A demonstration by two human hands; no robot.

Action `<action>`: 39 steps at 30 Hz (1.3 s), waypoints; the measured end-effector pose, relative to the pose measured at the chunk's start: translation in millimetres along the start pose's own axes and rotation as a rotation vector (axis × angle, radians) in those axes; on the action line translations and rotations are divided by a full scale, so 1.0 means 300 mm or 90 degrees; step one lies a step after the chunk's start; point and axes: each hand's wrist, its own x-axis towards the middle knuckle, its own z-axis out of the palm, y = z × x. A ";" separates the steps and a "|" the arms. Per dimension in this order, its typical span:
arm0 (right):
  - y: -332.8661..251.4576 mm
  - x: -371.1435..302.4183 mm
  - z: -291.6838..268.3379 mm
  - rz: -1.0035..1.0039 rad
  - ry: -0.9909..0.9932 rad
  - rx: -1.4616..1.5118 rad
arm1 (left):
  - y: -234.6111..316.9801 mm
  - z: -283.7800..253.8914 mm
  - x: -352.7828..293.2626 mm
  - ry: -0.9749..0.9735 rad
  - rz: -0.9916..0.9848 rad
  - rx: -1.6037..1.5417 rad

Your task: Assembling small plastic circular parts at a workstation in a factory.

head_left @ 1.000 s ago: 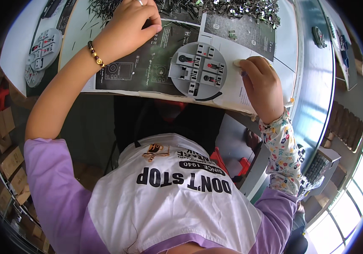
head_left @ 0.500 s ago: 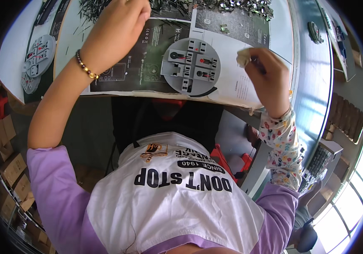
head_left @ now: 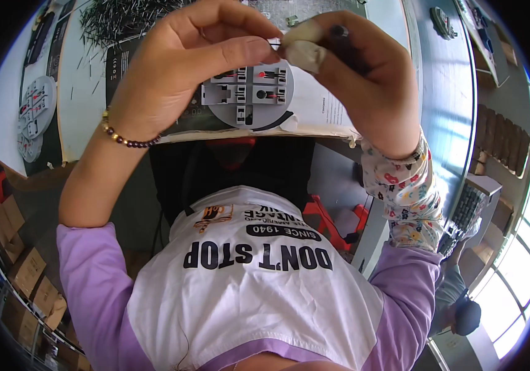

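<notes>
My left hand (head_left: pixel 178 68), with a beaded bracelet at the wrist, pinches a thin black strip (head_left: pixel 275 44) between thumb and forefinger. My right hand (head_left: pixel 370 80), pale covers on its thumb and fingertip, closes on the strip's other end, fingertips almost touching the left ones. Something dark (head_left: pixel 341 32) shows within the curled right fingers; its kind cannot be made out. Below both hands, a round grey plate (head_left: pixel 224 115) lies on the table, holding small blocks with red and black parts. My left hand hides its upper left part.
A heap of thin black strips (head_left: pixel 113 21) lies at the far left of the table. Small shiny pieces (head_left: pixel 292 20) lie behind my hands. More round grey plates (head_left: pixel 37 108) rest at the left edge. A person (head_left: pixel 462 309) is at the lower right.
My left hand has come back from the heap of strips toward the middle. My right hand has moved left and up to meet it, and both now hold a black strip above the plate.
</notes>
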 end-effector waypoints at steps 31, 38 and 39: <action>0.260 -0.151 -0.025 -0.085 0.034 -0.566 | -0.109 0.060 -0.051 0.107 0.391 0.812; 0.258 -0.124 -0.038 0.153 -0.037 -0.119 | -0.121 0.058 -0.042 0.082 0.393 0.802; 0.249 -0.118 -0.034 0.155 -0.038 -0.118 | -0.121 0.056 -0.044 0.075 0.401 0.815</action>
